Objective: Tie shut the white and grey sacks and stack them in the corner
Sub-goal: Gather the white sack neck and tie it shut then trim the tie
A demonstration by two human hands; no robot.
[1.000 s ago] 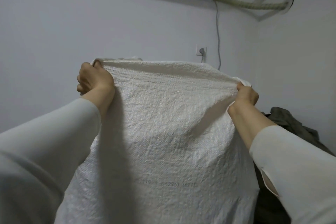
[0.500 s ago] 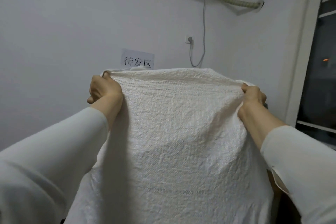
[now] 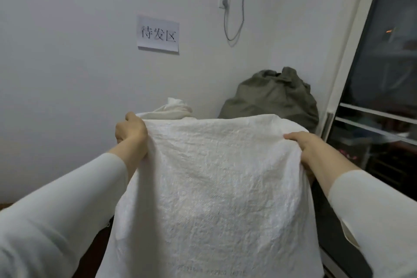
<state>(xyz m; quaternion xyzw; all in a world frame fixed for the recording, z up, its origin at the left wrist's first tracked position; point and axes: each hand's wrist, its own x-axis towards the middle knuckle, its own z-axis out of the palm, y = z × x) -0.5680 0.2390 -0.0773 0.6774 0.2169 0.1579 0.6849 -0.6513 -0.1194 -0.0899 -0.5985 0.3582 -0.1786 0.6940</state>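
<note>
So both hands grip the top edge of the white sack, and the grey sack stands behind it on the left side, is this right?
Not quite. In the head view the grey sack stands behind the white sack on the right side. The left hand and right hand do grip its top edge.

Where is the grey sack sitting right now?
In the head view, the grey sack sits right of centre in the room's corner, behind the white sack the person holds up, beside the window frame.
</note>
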